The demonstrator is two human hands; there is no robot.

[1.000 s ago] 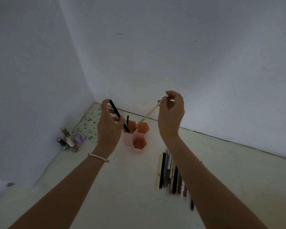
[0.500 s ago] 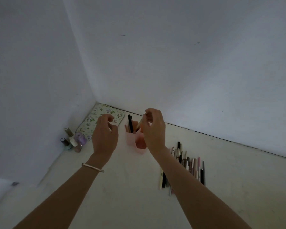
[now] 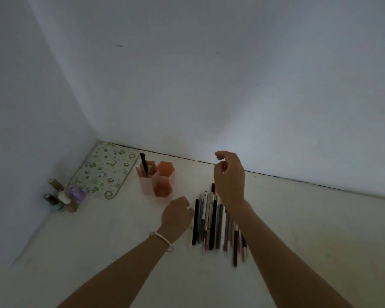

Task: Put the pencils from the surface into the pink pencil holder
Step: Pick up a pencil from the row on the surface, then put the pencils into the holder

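Observation:
The pink pencil holder (image 3: 158, 185), made of hexagonal cups, stands near the back wall. Its left cup holds a black pencil (image 3: 143, 163) and a few pale ones. Several pencils (image 3: 209, 221) lie side by side on the white surface to the right of the holder. My left hand (image 3: 176, 216) is low at the left edge of that row, fingers curled down by the outermost pencils; whether it grips one is unclear. My right hand (image 3: 229, 176) hovers above the far end of the row, fingers loosely apart, holding nothing.
A flowered flat case (image 3: 105, 172) lies in the corner left of the holder. Several small nail-polish bottles (image 3: 65, 196) stand against the left wall. Walls close the surface at the back and left.
Both hands let their pencils go into the holder and left it. The left hand dropped to the left edge of the pencil row; the right hand moved right, above the row.

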